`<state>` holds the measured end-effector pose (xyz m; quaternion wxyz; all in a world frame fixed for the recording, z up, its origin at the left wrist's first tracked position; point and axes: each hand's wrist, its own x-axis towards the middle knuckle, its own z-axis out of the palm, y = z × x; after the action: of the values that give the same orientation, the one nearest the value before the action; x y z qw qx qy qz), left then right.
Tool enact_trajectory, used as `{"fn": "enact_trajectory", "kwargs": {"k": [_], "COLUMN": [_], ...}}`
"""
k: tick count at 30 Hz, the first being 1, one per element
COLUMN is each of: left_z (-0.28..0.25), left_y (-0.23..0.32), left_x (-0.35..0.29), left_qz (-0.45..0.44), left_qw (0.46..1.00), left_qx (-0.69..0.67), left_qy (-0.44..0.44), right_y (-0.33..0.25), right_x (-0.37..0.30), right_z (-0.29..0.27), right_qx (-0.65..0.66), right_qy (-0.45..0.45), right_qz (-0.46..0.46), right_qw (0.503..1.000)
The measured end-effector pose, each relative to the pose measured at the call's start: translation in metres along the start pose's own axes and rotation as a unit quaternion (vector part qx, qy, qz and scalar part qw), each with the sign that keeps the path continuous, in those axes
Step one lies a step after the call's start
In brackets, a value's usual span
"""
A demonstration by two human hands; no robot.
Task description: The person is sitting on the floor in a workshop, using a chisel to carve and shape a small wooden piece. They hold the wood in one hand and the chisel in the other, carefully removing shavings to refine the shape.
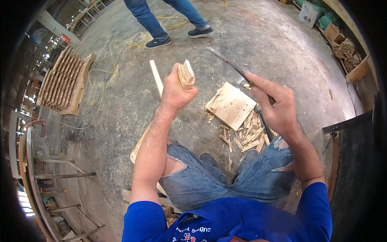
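My left hand point(175, 89) is closed around a pale piece of wood point(186, 75), held up with its rough, split end on top. In my right hand point(278, 101) is a long, narrow metal chisel point(225, 60), its flat end pointing up and to the left, my index finger stretched along it. Below and between the hands, a square wooden board point(233, 104) lies on the floor, dotted with small chips. Split wood chips point(250, 137) are heaped beside it, near my shoes. A dark-handled tool point(264, 123) stands by the board's right corner, its head partly hidden.
A pale wooden strip point(156, 76) shows behind my left hand. Someone in jeans point(145, 20) stands ahead, near a yellow hose point(177, 24). Stacked slatted wood point(64, 82) is at the left, above a metal frame point(66, 175). Wooden bins point(358, 70) line the far right.
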<state>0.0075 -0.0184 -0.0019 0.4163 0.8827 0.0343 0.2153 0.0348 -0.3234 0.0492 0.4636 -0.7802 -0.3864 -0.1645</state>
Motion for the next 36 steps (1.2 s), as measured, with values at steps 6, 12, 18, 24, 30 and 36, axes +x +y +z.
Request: {"fn": "enact_trajectory", "kwargs": {"k": [6, 12, 18, 24, 30, 36], "left_z": [0.006, 0.006, 0.009, 0.012, 0.009, 0.005], "left_y": [-0.014, -0.022, -0.025, -0.014, -0.005, -0.009], "left_x": [0.001, 0.0, 0.0, -0.004, -0.005, -0.005], "left_qz": [0.012, 0.001, 0.013, -0.001, 0.042, 0.048], "left_qw": [0.998, 0.997, 0.994, 0.994, 0.996, 0.996], "left_qx": [-0.057, -0.076, -0.106, -0.1, -0.049, -0.033], "left_qy": [0.024, 0.013, 0.009, 0.034, 0.063, 0.071], "right_y": [-0.004, -0.005, -0.008, -0.021, -0.024, -0.023], "right_x": [-0.004, -0.009, -0.012, -0.013, -0.015, -0.015], "right_z": [0.005, 0.008, 0.012, 0.006, 0.006, 0.011], "right_qx": [0.002, -0.018, -0.001, -0.028, -0.05, -0.062], "right_qy": [-0.056, -0.066, -0.072, -0.117, -0.124, -0.116], "right_qz": [-0.028, -0.044, -0.049, -0.041, -0.041, -0.057], "right_qw": [0.998, 0.997, 0.996, 0.992, 0.99, 0.99]}}
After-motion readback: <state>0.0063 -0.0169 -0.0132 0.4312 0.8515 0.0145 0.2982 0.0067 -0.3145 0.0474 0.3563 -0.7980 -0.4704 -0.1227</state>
